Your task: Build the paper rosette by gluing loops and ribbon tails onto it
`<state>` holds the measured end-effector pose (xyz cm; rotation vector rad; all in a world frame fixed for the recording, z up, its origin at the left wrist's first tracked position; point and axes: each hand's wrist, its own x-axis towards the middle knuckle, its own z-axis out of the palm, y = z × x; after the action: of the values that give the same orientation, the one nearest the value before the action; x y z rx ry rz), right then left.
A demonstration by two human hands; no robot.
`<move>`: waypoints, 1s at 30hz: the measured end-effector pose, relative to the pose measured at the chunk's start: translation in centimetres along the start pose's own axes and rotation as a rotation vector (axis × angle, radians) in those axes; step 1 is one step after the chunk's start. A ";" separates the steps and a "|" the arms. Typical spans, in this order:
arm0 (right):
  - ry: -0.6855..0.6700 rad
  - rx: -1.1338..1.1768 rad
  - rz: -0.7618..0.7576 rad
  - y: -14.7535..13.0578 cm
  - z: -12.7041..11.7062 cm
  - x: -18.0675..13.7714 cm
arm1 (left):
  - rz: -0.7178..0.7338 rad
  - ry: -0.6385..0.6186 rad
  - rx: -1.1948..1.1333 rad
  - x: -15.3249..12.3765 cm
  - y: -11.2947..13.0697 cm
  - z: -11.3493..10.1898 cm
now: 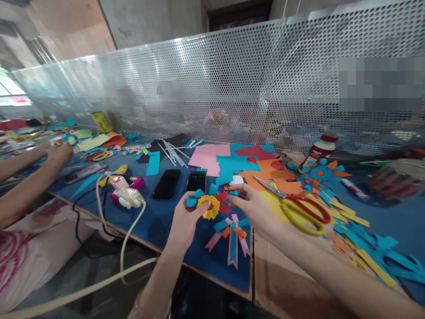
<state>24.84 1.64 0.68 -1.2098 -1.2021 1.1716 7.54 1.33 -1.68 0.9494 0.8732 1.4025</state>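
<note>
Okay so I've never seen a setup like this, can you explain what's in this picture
There's no machine: a person works bare-handed, and a camera worn on their head looks forward and down. Their left hand holds a paper flower with a yellow middle; their right hand is at its red petals, its grip unclear. On the blue table lie coloured paper sheets, scissors with red and yellow handles, a black phone and a ribbon-like paper piece. Farther left are another person's hands.

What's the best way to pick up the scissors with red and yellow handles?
Probably by the handle loops, coming from the wearer's right: the scissors lie with loops that way, while the pointed blades face away leftward.
</note>
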 end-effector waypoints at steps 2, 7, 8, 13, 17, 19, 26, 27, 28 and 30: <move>0.000 0.007 0.010 0.2 0.3 -0.1 | 0.006 -0.005 -0.003 -0.1 0.1 0.2; -0.002 0.026 0.024 1.0 0.7 -0.4 | 0.020 0.006 -0.006 -0.2 0.3 0.4; -0.006 0.038 0.026 1.2 0.7 -0.4 | 0.019 0.013 -0.005 -0.3 0.3 0.4; -0.031 0.107 0.039 1.6 1.0 -0.4 | -0.001 0.021 -0.016 -0.3 0.4 0.4; -0.034 0.145 0.059 1.6 1.3 -0.5 | -0.007 0.006 -0.026 -0.2 0.2 0.3; -0.029 0.150 0.066 1.5 1.4 -0.6 | 0.000 0.004 -0.017 -0.1 0.0 0.2; -0.044 0.167 0.072 0.5 1.7 -1.2 | 0.020 0.031 -0.040 -0.1 -0.2 0.0; -0.050 0.168 0.076 0.4 1.7 -1.2 | 0.022 0.035 -0.041 0.0 -0.3 0.0; -0.053 0.168 0.082 0.4 1.6 -1.1 | 0.024 0.041 -0.038 0.0 -0.3 0.0; -0.046 0.161 0.100 0.4 1.4 -0.9 | 0.026 0.054 -0.026 0.0 -0.3 0.0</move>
<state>23.46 0.75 0.21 -1.1371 -1.0689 1.3506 7.62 1.38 -1.96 0.9091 0.8835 1.4648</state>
